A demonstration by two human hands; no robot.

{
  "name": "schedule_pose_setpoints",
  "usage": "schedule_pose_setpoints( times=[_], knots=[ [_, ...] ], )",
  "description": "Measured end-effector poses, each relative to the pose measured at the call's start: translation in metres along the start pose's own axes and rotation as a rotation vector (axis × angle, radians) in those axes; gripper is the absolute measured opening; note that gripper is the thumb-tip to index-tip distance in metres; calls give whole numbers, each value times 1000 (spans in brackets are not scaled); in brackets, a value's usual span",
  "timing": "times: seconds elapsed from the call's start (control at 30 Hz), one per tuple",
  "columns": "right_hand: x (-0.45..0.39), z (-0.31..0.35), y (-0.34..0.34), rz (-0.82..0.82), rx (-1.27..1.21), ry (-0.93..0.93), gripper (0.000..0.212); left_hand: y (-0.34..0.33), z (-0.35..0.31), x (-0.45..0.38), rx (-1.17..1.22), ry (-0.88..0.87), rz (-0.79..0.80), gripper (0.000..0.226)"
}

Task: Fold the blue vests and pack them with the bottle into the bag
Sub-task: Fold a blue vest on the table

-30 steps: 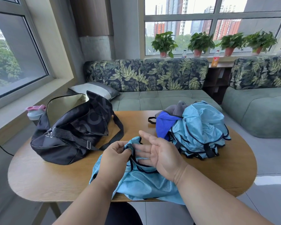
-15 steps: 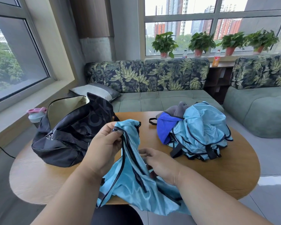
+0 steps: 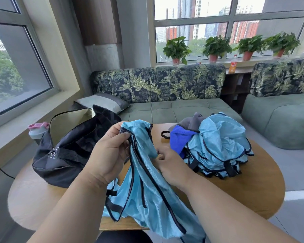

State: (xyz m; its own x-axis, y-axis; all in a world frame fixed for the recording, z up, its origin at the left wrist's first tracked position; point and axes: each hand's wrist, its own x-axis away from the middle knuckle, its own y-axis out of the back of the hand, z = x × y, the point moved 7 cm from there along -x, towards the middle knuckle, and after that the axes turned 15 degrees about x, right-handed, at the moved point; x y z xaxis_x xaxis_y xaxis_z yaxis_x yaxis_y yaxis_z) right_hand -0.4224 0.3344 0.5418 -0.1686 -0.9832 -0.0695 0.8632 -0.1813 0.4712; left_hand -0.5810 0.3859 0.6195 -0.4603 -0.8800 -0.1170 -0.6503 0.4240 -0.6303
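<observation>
Holding 1 light-blue vest [image 3: 147, 195] up over near edge of the round wood counter [image 3: 253, 195], left hand [image 3: 111, 155] had its grip pinched on the vest's black-trimmed top; right hand [image 3: 172, 165] curled into the cloth lower down. 1 black bag [image 3: 72, 151] sat open, far left, w/ 1 pink-lidded bottle [image 3: 36, 131] just behind it. 1 heap of vests [image 3: 218, 146] lay far right; number in it can't tell.

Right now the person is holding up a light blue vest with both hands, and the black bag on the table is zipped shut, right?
Not quite. The black duffel bag is unzipped and gaping open, its pale lining showing in the head view. The rest holds: the left hand and right hand both grip the light blue vest above the wooden table.
</observation>
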Motion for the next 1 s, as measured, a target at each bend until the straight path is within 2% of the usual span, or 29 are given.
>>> schedule_pose_setpoints(
  times=[0.13,0.27,0.37,0.6,0.73,0.8,1.0],
  knots=[
    [-10,-7,22,-212,-2,-68,24,9,-15,-12,21,-75,-120,24],
    [-27,7,59,-437,-60,-95,11,13,-28,-24,-21,-136,-206,23],
    [-32,18,85,-540,-104,-107,14,16,-31,-28,-18,-161,-234,23],
    [-31,50,99,-454,-325,5,23,0,-53,-39,6,-198,-217,14],
    [-43,85,116,-304,-572,91,14,-26,-89,-57,-25,-251,-148,18],
    [-47,103,130,-297,-568,143,14,-43,-108,-63,-27,-266,-105,17],
    [-39,162,162,-297,-381,307,20,-98,-164,-68,-35,-365,-25,34]
  ],
)
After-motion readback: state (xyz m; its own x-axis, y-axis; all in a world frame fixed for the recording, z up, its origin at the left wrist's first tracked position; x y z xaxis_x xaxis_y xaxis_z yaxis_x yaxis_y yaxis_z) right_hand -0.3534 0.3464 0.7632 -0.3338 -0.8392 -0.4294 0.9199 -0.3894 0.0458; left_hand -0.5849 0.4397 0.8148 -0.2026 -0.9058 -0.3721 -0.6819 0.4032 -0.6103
